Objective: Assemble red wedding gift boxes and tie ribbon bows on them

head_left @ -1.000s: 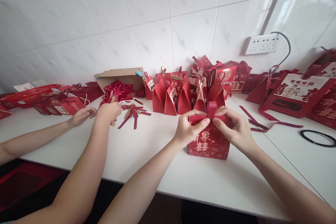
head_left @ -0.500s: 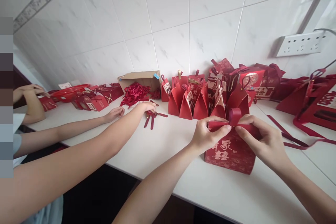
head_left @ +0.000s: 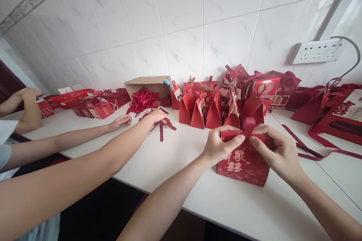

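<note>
A red gift box [head_left: 243, 171] with pale Chinese characters on its front stands upright on the white table before me. My left hand [head_left: 222, 145] pinches the left part of its top edge between thumb and fingers. On the right part of that edge, my right hand [head_left: 279, 154] is closed the same way, thumb in front and fingers behind. Between my two thumbs a dark red strap loop [head_left: 249, 125] rises from the top edge. My fingers behind the box are partly hidden.
Several red peaked gift boxes [head_left: 198, 111] stand behind mine. A cardboard box [head_left: 147, 80] holds red ribbons [head_left: 144, 99]. Another person's hand [head_left: 155, 116] touches loose dark red straps [head_left: 161, 131]. A long ribbon [head_left: 304, 141] and a windowed red box [head_left: 345, 115] lie right.
The view has shifted slightly, so the whole scene sits a little further left. Both my hands keep their hold on the box top. The co-worker's hand has moved a bit over the loose straps.
</note>
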### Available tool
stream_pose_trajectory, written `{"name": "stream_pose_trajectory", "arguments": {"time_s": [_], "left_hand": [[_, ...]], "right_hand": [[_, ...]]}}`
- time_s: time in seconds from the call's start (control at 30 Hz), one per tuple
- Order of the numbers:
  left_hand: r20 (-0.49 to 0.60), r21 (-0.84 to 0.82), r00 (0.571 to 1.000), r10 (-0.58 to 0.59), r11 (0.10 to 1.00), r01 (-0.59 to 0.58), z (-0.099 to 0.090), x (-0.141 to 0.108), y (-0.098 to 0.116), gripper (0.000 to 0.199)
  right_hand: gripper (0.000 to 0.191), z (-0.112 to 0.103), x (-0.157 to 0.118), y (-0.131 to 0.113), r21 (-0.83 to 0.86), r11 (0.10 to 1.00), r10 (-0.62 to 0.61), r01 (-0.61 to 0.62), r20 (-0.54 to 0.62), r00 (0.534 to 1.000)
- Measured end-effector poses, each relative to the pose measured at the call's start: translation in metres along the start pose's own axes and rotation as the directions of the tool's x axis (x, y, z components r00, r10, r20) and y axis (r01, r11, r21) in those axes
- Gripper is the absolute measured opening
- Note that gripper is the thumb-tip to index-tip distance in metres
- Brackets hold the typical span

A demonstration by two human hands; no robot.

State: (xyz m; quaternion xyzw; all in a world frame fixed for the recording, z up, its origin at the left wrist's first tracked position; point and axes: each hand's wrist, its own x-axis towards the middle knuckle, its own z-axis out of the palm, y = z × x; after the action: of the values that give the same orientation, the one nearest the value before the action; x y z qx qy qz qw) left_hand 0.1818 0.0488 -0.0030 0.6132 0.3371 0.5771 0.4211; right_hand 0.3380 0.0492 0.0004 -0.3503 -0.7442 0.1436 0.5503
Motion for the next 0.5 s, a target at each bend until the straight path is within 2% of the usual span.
{"name": "stream_pose_trajectory", "arguments": {"time_s": [0.5], "left_hand": [[0.003,0.023,1.0,-0.001,1.0,0.001,-0.0007,0.0004,0.0034,0.019]], "right_hand": [[0.016,0.0007,0.0006,-0.0045,0.036,0.999,0.026,-0.026,0.018,1.0]]}}
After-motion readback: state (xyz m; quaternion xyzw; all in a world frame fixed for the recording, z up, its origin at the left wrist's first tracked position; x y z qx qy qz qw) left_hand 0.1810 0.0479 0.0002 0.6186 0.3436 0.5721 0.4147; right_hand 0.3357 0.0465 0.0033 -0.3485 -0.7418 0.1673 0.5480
